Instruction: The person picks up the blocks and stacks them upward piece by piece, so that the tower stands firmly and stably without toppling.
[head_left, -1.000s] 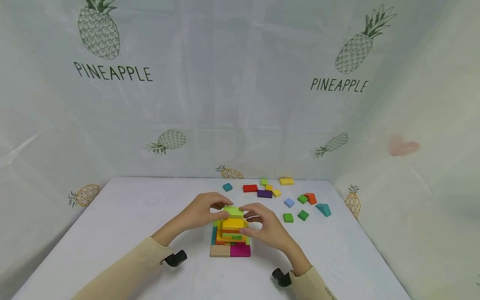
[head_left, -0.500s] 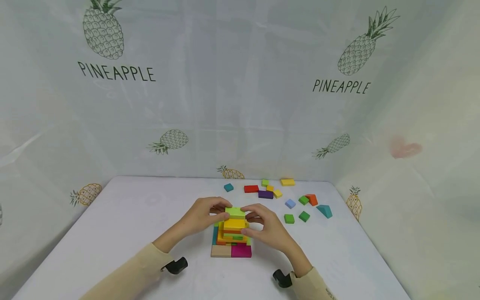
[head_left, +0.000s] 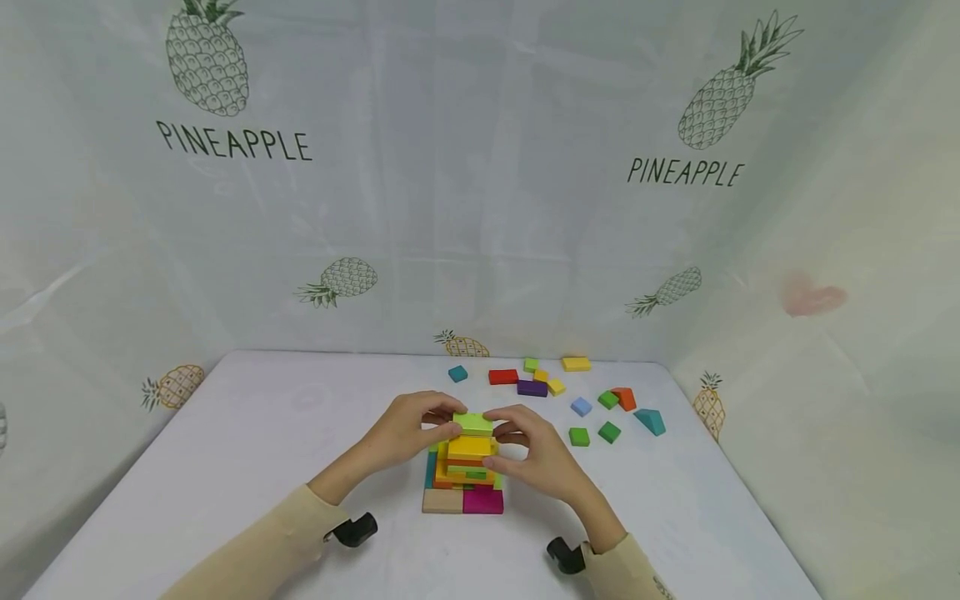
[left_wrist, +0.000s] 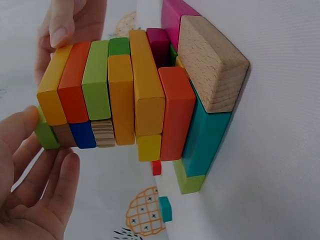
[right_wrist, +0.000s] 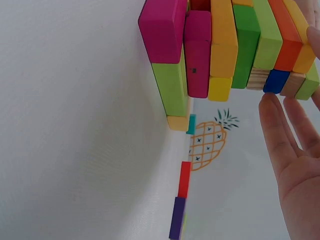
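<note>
A tower of colourful wooden blocks stands mid-table, with a bare-wood block [head_left: 442, 501] and a magenta block [head_left: 483, 501] at its front base. On top lies a light green block [head_left: 472, 423], behind and above a yellow block [head_left: 469, 447]. My left hand [head_left: 408, 429] pinches the left end of the light green block between thumb and fingers. At the other side, my right hand [head_left: 536, 450] curls about the tower's top, index fingertip at the light green block and thumb against the yellow one. Below the top, a blue block [left_wrist: 83, 135] shows in the left wrist view.
Loose blocks lie behind and right of the tower: a red block [head_left: 503, 377], a purple block [head_left: 532, 388], a teal triangle [head_left: 650, 421] and several others. A pineapple-print curtain [head_left: 480, 167] hangs behind the white table [head_left: 247, 433].
Both hands stay at the tower's top with nearly the same hold. The left hand dropped slightly between the first two frames. The view shifted a little; the loose blocks did not move.
</note>
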